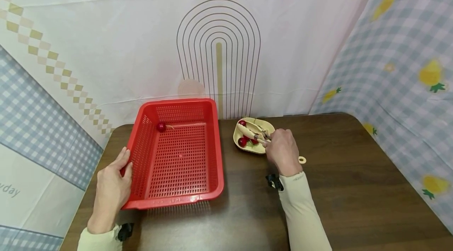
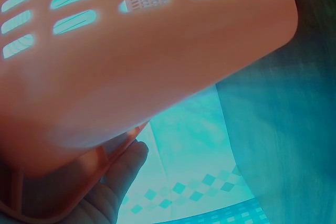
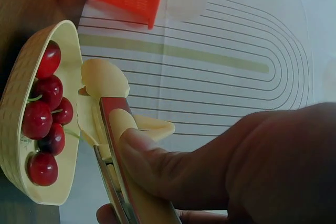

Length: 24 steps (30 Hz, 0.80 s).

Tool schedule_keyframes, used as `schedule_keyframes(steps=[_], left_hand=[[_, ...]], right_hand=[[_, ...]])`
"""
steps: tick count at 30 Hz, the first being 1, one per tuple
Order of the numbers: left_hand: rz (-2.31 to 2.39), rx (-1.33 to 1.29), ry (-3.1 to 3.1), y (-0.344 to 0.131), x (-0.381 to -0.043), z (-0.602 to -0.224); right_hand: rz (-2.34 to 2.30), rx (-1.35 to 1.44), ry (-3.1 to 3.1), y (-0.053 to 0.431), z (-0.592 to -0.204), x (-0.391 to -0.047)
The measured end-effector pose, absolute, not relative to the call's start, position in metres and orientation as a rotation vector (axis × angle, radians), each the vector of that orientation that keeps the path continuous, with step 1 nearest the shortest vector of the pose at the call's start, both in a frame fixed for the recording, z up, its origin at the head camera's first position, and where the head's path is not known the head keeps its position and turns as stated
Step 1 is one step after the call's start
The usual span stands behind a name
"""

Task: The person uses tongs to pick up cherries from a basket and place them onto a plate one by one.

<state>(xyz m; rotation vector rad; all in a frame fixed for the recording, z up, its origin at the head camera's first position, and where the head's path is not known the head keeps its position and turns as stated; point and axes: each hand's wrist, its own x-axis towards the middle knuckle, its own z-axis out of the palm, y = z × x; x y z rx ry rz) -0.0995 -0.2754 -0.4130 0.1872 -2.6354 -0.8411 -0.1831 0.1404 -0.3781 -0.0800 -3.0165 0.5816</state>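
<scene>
My left hand (image 1: 111, 188) grips the left rim of a red plastic basket (image 1: 173, 200); its thumb lies along the rim in the left wrist view. One cherry (image 1: 161, 127) with its stem lies inside, near the basket's back left corner. In my right hand (image 1: 283, 151) is a pair of tongs (image 3: 113, 124) with metal arms and cream tips, thumb pressing on one arm. Those tips are over a small cream dish (image 3: 65, 190) holding several dark red cherries (image 3: 38, 120). I cannot tell whether a cherry is between the tips.
A brown wooden table (image 1: 354, 188) lies under everything. Behind it hangs a white cloth (image 1: 290, 46) with arch lines, and a checked cloth with pineapples (image 1: 400, 98) borders the right side. The cream ring end (image 1: 302, 160) of the tongs sticks out past my right hand.
</scene>
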Motion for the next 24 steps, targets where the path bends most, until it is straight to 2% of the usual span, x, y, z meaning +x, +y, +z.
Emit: schedule_keyframes(steps=[24], left_hand=[[-0.817,0.164,-2.614,-0.2756,-0.0998,-0.4146]], right_hand=[[0.562,-0.139,-3.025,0.1433,-0.3794,-0.1842]])
